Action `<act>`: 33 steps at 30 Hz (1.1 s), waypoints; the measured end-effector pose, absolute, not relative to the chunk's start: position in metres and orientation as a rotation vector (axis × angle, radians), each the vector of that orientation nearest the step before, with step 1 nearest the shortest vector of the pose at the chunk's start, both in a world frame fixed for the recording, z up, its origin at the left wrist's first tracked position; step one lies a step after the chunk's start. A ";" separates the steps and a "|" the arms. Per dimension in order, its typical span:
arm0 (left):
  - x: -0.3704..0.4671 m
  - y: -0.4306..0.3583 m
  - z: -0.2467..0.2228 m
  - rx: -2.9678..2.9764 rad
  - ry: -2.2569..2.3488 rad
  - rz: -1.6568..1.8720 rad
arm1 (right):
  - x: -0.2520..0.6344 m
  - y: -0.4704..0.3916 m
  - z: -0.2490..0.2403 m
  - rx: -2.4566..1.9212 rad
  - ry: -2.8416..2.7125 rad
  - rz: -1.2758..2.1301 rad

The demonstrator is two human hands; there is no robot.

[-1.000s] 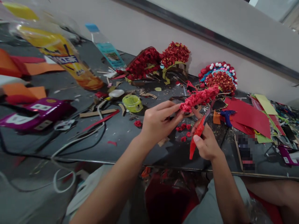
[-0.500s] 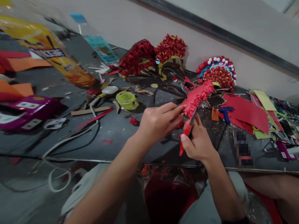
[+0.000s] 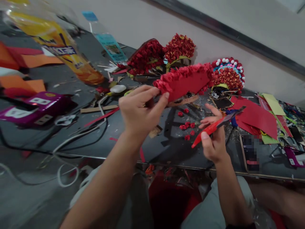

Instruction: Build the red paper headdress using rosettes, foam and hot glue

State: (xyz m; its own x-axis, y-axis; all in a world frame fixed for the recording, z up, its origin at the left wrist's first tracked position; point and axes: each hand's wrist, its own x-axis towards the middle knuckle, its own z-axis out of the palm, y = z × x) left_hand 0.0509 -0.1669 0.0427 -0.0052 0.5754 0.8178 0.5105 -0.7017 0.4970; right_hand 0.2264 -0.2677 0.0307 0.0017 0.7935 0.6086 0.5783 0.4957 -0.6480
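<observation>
My left hand [image 3: 140, 109] pinches one end of a red paper strip [image 3: 189, 84] whose edges are covered with crumpled red paper bits. The strip is held up above the table, its flat face turned toward me. In my right hand [image 3: 214, 140] is a pair of scissors [image 3: 215, 125] with a red-orange handle, gripped near the handle; its dark blades point right, away from the strip. Several small red paper rosettes [image 3: 187, 125] lie on the dark table between my hands.
Behind stand red ruffled pieces [image 3: 179, 47] and a bead-edged one [image 3: 228, 74]. A yellow-labelled bottle [image 3: 59, 47], a clear bottle [image 3: 111, 47] and a purple power strip [image 3: 35, 106] are at left. Red paper sheets [image 3: 257, 116], a blue glue gun [image 3: 234, 119] and a phone [image 3: 250, 152] lie right.
The red paper strip has turned its flat side toward me and moved left and up with my left hand. My right hand has moved right with the scissors, apart from the strip.
</observation>
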 end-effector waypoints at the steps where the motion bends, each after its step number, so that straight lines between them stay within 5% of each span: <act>1: 0.049 -0.164 0.043 2.115 1.210 1.862 | 0.231 -0.266 0.029 -1.191 -1.641 0.230; 8: 0.046 -0.133 0.015 1.542 1.197 1.816 | 0.268 -0.262 0.024 -1.696 -1.390 0.166; 20: 0.054 -0.123 -0.004 1.479 1.203 1.566 | 0.293 -0.271 0.003 -2.664 -1.305 0.359; 33: 0.053 -0.129 -0.001 1.577 1.279 1.519 | 0.289 -0.266 -0.014 -2.679 -1.497 0.345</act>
